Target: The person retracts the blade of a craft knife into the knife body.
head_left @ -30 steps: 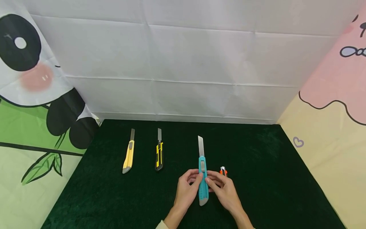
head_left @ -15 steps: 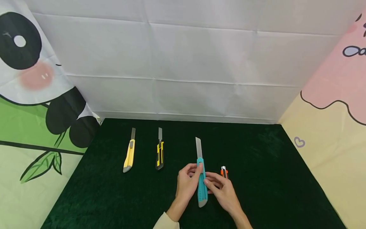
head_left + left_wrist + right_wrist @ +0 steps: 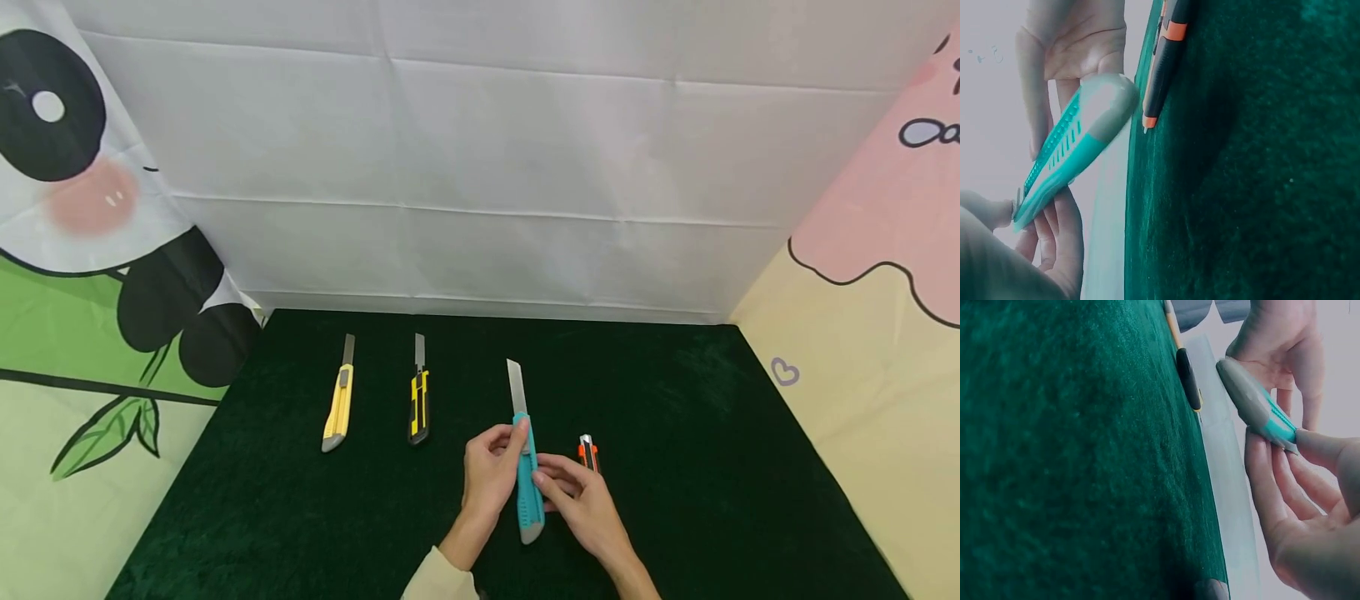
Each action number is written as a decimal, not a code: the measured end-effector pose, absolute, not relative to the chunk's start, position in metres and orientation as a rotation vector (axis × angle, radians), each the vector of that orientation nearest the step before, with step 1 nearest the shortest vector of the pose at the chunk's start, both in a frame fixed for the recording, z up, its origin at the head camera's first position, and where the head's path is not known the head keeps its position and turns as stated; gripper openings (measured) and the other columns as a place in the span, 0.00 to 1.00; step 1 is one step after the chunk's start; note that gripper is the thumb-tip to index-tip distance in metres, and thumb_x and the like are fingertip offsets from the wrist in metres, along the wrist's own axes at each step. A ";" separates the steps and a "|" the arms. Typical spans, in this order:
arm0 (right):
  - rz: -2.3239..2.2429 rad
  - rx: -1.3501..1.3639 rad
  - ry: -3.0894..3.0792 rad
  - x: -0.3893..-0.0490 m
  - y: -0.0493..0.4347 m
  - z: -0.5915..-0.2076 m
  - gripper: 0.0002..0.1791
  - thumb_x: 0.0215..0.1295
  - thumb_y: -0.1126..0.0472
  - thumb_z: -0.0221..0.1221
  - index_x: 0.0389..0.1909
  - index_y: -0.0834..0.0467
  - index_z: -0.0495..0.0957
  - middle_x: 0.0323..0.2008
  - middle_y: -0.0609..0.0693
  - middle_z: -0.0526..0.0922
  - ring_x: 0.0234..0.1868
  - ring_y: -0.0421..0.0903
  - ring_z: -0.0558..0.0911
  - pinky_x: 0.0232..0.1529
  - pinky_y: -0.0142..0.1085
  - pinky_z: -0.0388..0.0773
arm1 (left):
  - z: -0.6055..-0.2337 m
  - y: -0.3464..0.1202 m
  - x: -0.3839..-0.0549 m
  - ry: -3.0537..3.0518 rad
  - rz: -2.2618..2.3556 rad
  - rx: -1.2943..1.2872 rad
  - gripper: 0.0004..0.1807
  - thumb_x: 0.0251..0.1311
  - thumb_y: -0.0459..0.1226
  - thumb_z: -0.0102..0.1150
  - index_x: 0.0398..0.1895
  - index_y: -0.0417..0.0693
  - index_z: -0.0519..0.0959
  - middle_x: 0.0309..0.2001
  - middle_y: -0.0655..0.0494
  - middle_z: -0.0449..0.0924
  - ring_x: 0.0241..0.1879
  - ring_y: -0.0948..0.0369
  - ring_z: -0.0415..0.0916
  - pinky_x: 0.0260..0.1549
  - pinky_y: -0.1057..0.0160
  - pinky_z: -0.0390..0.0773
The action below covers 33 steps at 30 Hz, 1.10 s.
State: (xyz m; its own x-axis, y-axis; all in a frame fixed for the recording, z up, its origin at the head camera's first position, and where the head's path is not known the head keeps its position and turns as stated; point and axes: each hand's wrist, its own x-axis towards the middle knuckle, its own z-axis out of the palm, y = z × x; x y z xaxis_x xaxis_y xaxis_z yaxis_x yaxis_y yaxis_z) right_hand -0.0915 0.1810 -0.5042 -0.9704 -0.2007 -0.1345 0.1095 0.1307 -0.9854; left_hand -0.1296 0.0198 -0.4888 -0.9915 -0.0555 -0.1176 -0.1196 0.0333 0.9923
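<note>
A teal box cutter (image 3: 530, 500) with a grey end cap is held above the dark green cloth, its long blade (image 3: 517, 387) out and pointing away, leaning slightly left. My left hand (image 3: 487, 475) grips the handle's upper part, thumb across the top where the slider is, which it mostly hides. Lower down, my right hand (image 3: 588, 504) pinches the handle's right side between thumb and fingers. The left wrist view shows the cutter's grey-capped butt (image 3: 1107, 106) nearest; the right wrist view shows the same butt (image 3: 1244, 394) between both hands.
On the green cloth (image 3: 300, 533) lie a yellow cutter (image 3: 339, 408) and a black-and-yellow cutter (image 3: 419, 408), blades out, at left. An orange-and-black cutter (image 3: 588, 452) lies behind my right hand, partly hidden. A white sheet (image 3: 480, 167) hangs at the back.
My left thumb has moved from the handle's side up onto its top, over the slider. The cutter's blade end has swung a little left. The right hand has barely moved.
</note>
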 end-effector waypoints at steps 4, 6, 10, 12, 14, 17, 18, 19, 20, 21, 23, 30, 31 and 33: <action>-1.917 -0.105 2.149 -0.088 0.179 -0.504 0.26 0.76 0.52 0.59 0.66 0.64 0.73 0.53 0.61 0.82 0.49 0.52 0.86 0.46 0.39 0.85 | -0.485 0.016 -0.127 2.195 2.162 -0.184 0.22 0.71 0.54 0.60 0.43 0.45 0.87 0.34 0.53 0.83 0.33 0.60 0.78 0.38 0.62 0.77; -1.925 -0.108 2.144 -0.086 0.178 -0.504 0.26 0.76 0.52 0.59 0.66 0.64 0.73 0.53 0.61 0.83 0.49 0.52 0.86 0.46 0.39 0.85 | -0.483 0.014 -0.126 2.189 2.158 -0.158 0.22 0.71 0.54 0.60 0.44 0.45 0.87 0.34 0.53 0.84 0.33 0.60 0.79 0.39 0.62 0.78; -1.941 -0.092 2.158 -0.081 0.176 -0.505 0.26 0.75 0.53 0.59 0.66 0.64 0.74 0.53 0.62 0.83 0.48 0.51 0.87 0.45 0.40 0.86 | -0.481 0.011 -0.124 2.183 2.149 -0.096 0.21 0.71 0.53 0.60 0.45 0.44 0.86 0.35 0.53 0.84 0.34 0.59 0.81 0.40 0.61 0.78; -1.951 -0.081 2.166 -0.079 0.174 -0.505 0.26 0.75 0.53 0.60 0.66 0.65 0.75 0.53 0.62 0.83 0.48 0.51 0.87 0.45 0.40 0.86 | -0.481 0.009 -0.123 2.180 2.143 -0.078 0.20 0.72 0.52 0.60 0.46 0.43 0.86 0.35 0.53 0.84 0.34 0.59 0.81 0.41 0.61 0.79; -1.960 -0.073 2.171 -0.077 0.172 -0.505 0.26 0.75 0.54 0.60 0.66 0.65 0.75 0.53 0.63 0.84 0.48 0.51 0.87 0.45 0.40 0.86 | -0.482 0.008 -0.121 2.174 2.141 -0.068 0.20 0.72 0.51 0.60 0.47 0.43 0.86 0.35 0.53 0.85 0.34 0.59 0.81 0.41 0.61 0.79; -1.972 -0.068 2.174 -0.074 0.170 -0.504 0.26 0.75 0.54 0.60 0.65 0.66 0.75 0.54 0.63 0.83 0.48 0.50 0.88 0.44 0.40 0.86 | -0.482 0.006 -0.118 2.162 2.149 -0.057 0.20 0.72 0.50 0.60 0.49 0.43 0.86 0.37 0.53 0.85 0.36 0.59 0.81 0.41 0.61 0.79; -1.978 -0.066 2.178 -0.074 0.169 -0.504 0.25 0.75 0.55 0.60 0.65 0.66 0.75 0.54 0.64 0.84 0.48 0.50 0.88 0.44 0.39 0.86 | -0.482 0.006 -0.117 2.160 2.153 -0.051 0.19 0.72 0.49 0.61 0.49 0.42 0.86 0.38 0.52 0.85 0.36 0.59 0.81 0.41 0.61 0.79; -1.984 -0.066 2.181 -0.074 0.169 -0.504 0.25 0.75 0.55 0.61 0.65 0.67 0.75 0.54 0.64 0.84 0.47 0.50 0.88 0.44 0.39 0.86 | -0.482 0.006 -0.116 2.162 2.157 -0.046 0.19 0.72 0.48 0.61 0.50 0.42 0.86 0.39 0.52 0.84 0.37 0.59 0.81 0.41 0.62 0.79; -1.988 -0.063 2.184 -0.074 0.169 -0.504 0.25 0.74 0.56 0.61 0.64 0.67 0.76 0.54 0.64 0.84 0.47 0.49 0.88 0.43 0.39 0.86 | -0.483 0.006 -0.116 2.164 2.161 -0.041 0.18 0.72 0.47 0.62 0.50 0.42 0.86 0.40 0.52 0.84 0.38 0.59 0.81 0.42 0.62 0.79; -1.992 -0.063 2.189 -0.075 0.169 -0.503 0.25 0.74 0.56 0.61 0.64 0.67 0.76 0.54 0.64 0.84 0.47 0.49 0.88 0.43 0.39 0.86 | -0.483 0.006 -0.115 2.168 2.165 -0.037 0.18 0.72 0.47 0.62 0.51 0.42 0.86 0.41 0.52 0.84 0.39 0.59 0.81 0.42 0.62 0.79; -1.994 -0.050 2.193 -0.075 0.168 -0.503 0.25 0.74 0.56 0.61 0.64 0.67 0.76 0.54 0.64 0.84 0.46 0.49 0.88 0.43 0.39 0.86 | -0.483 0.007 -0.115 2.171 2.175 -0.032 0.17 0.72 0.45 0.62 0.52 0.42 0.86 0.42 0.51 0.83 0.41 0.58 0.81 0.42 0.62 0.79; -1.979 -0.035 2.189 -0.076 0.168 -0.502 0.24 0.74 0.57 0.61 0.64 0.68 0.76 0.53 0.64 0.85 0.47 0.49 0.88 0.44 0.40 0.86 | -0.485 0.006 -0.115 2.167 2.172 -0.017 0.17 0.73 0.43 0.61 0.54 0.41 0.85 0.43 0.51 0.83 0.42 0.57 0.81 0.42 0.62 0.78; -1.977 -0.036 2.190 -0.076 0.168 -0.502 0.24 0.74 0.57 0.61 0.64 0.68 0.76 0.54 0.64 0.84 0.47 0.49 0.88 0.44 0.40 0.86 | -0.485 0.005 -0.115 2.163 2.169 -0.012 0.16 0.72 0.42 0.61 0.55 0.41 0.85 0.43 0.51 0.83 0.42 0.57 0.80 0.42 0.62 0.78; -1.976 -0.037 2.191 -0.076 0.168 -0.502 0.24 0.74 0.57 0.61 0.64 0.67 0.76 0.54 0.64 0.84 0.47 0.49 0.88 0.44 0.40 0.86 | -0.486 0.005 -0.115 2.156 2.168 0.000 0.16 0.72 0.41 0.62 0.55 0.41 0.84 0.44 0.51 0.83 0.43 0.57 0.80 0.42 0.63 0.78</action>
State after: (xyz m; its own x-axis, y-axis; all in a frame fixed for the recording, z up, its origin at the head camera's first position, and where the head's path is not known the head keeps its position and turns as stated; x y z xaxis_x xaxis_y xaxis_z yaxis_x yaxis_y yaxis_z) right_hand -0.0762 0.1685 -0.5021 -0.9816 -0.1455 -0.1240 0.1084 0.1108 -0.9879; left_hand -0.1151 0.0048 -0.4861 -0.9965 0.0594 -0.0589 -0.0592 -0.0037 0.9982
